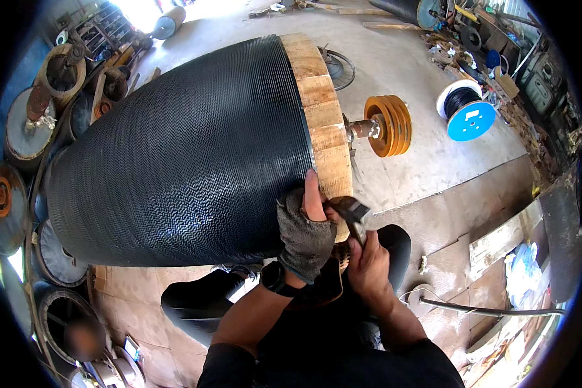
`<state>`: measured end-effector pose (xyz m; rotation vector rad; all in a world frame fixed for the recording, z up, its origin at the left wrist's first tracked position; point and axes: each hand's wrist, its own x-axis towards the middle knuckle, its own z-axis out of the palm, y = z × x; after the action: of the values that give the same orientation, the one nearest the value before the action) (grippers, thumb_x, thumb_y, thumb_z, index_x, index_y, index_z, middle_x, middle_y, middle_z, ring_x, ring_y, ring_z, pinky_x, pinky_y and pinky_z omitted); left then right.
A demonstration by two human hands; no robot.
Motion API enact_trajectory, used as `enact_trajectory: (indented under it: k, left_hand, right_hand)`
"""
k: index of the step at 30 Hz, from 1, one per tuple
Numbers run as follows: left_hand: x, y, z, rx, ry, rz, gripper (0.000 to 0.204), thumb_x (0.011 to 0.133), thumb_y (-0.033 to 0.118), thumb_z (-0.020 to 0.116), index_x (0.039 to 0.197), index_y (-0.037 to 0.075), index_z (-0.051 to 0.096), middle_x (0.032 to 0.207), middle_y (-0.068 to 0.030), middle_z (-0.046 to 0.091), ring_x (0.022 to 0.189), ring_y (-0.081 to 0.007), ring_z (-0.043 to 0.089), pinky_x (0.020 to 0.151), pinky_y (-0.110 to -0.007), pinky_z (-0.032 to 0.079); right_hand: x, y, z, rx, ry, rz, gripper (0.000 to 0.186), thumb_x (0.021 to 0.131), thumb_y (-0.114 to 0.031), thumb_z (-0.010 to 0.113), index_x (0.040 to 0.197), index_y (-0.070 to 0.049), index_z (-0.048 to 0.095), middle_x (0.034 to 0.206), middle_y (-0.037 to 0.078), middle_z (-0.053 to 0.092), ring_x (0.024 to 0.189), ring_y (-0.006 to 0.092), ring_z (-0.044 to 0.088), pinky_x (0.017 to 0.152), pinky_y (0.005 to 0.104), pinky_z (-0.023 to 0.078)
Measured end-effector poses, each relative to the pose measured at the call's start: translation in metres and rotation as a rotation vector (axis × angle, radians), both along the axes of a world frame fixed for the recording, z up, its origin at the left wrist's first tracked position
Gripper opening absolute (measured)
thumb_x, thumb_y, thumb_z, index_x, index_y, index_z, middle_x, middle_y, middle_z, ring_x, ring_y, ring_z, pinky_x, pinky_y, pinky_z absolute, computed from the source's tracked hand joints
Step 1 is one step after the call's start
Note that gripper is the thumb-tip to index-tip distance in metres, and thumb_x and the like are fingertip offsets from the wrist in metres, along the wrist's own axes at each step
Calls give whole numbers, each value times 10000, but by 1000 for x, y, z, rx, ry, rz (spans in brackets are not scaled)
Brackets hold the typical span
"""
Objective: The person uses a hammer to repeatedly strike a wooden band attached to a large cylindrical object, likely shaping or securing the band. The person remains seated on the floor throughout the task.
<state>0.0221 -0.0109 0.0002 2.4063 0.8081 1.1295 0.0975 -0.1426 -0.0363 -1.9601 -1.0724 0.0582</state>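
A large roller (187, 149) wound in fine black ridged cord or wire lies across in front of me, its right end a band of bare wooden blocks (326, 126). My left hand (306, 229), in a grey work glove with bare fingertips, rests at the border between black winding and wood. One finger points up along that border; the others curl towards the hammer head, and what they pinch, if anything, is hidden. My right hand (370, 266) is closed round the handle of a hammer (354, 213), whose head is just right of my left fingers, over the wood's lower edge.
An orange grooved pulley (389, 126) sits on the shaft beyond the wooden end. Further right stands a blue-and-white cable spool (470, 119). Wheels and drums (29, 123) line the left wall. Planks, a plastic bag (524, 275) and a dark rod (491, 310) lie at right.
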Motion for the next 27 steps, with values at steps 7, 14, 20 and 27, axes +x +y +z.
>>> enact_trajectory:
  k: [7,14,20,27]
  left_hand:
    - [-53,-33,-31,276,49,-133,534,807,134,722,1287,-16,542,1136,-164,604,1054,-324,585,867,-453,499]
    - [-108,-77,-130,93,613,-345,361,903,228,642,1215,46,621,1225,-154,614,1171,-318,573,945,-458,493]
    - [-102,-68,-108,-205,751,-435,247,928,199,595,1128,60,631,1180,-122,622,1142,-302,573,962,-428,474]
    - [-97,-66,-117,-234,801,-443,227,951,195,555,1129,70,620,1144,-100,625,1124,-293,574,985,-415,456]
  right_hand:
    - [7,-23,-9,326,-51,124,258,940,-54,514,1169,65,519,875,261,666,764,411,693,631,398,544]
    - [-1,-15,-22,277,167,95,197,995,-131,477,927,45,531,621,120,553,487,257,521,472,368,411]
    - [1,8,-28,107,29,3,230,966,-148,553,903,63,485,618,244,497,482,367,498,456,395,390]
    - [-3,-13,-19,475,96,98,229,962,-134,393,851,2,540,656,56,491,532,146,451,475,280,341]
